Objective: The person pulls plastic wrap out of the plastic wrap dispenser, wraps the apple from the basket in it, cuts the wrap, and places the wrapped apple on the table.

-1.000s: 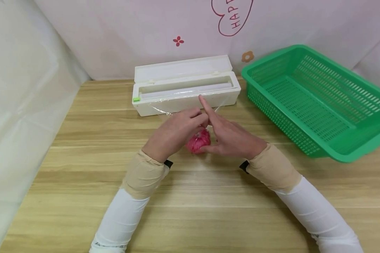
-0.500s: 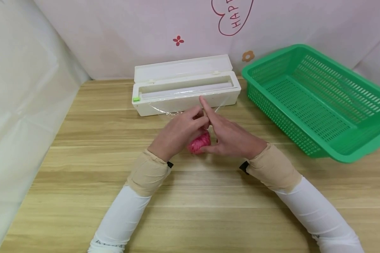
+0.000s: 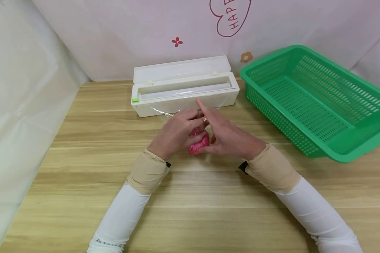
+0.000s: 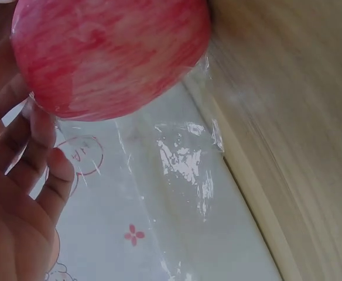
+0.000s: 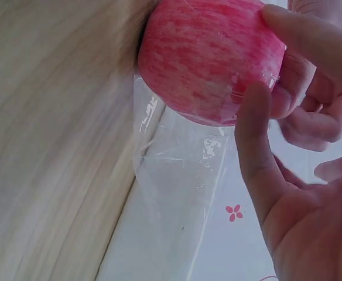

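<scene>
A pink-red apple (image 3: 198,147), covered in clear plastic wrap, rests on the table between both hands. The left hand (image 3: 177,131) has its fingers curled over the apple's top and left side. From the right, the right hand (image 3: 229,137) holds it with the thumb (image 5: 311,35) on the near side and a bent finger (image 5: 254,134) against the skin; its index finger points forward. Clear film (image 4: 185,155) stretches from the apple toward the white wrap box (image 3: 185,104), which stands with its lid up and a roll inside. The hands hide much of the film near the apple.
A green slotted basket (image 3: 291,109) stands at the right, beside the wrap box. The wooden table (image 3: 202,211) ends at the back against a pink printed cloth (image 3: 130,35). White cloth (image 3: 22,105) hangs along the left side.
The left hand has shifted slightly right, and its fingers have come down across the apple. The right hand stays nearly in place, its index finger a little lower.
</scene>
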Demonstrator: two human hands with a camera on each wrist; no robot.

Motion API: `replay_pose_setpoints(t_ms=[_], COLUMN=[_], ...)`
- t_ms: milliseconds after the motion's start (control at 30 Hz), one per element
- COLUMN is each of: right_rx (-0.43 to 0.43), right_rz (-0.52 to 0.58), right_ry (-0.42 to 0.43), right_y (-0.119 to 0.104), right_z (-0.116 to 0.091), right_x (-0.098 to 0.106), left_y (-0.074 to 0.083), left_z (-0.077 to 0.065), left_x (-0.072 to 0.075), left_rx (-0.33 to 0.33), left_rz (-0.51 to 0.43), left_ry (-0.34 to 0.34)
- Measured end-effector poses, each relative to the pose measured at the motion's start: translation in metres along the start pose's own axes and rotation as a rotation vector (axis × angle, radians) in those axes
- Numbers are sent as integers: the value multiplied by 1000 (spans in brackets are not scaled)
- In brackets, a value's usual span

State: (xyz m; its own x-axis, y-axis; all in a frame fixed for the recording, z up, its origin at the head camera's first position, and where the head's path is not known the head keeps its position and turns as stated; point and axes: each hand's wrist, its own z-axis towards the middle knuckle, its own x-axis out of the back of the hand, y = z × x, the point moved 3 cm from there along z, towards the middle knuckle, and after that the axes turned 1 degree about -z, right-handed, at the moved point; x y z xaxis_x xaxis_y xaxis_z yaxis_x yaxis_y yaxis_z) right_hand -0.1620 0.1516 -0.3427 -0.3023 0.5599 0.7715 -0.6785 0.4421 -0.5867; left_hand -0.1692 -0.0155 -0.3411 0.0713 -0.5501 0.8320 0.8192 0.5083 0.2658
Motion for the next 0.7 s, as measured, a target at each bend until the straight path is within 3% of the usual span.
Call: replay_pose_setpoints(t_ms=[200, 300, 467, 700], right_rx=[-93, -120, -30, 73], right_rz=[-18, -97, -331, -413], right_ry=[-2, 25, 110, 109], right_y=[-7, -11, -18, -19], right_z=[-2, -5, -9, -8], right_x=[3, 9, 17, 14], left_y=[-3, -4, -7, -14], left_z=[-2, -2, -1, -2], left_x=[1, 1, 3, 9], left_rx=[71, 102, 121, 216], left_rz=[-14, -29, -69, -212], left_ry=[-70, -93, -119, -163])
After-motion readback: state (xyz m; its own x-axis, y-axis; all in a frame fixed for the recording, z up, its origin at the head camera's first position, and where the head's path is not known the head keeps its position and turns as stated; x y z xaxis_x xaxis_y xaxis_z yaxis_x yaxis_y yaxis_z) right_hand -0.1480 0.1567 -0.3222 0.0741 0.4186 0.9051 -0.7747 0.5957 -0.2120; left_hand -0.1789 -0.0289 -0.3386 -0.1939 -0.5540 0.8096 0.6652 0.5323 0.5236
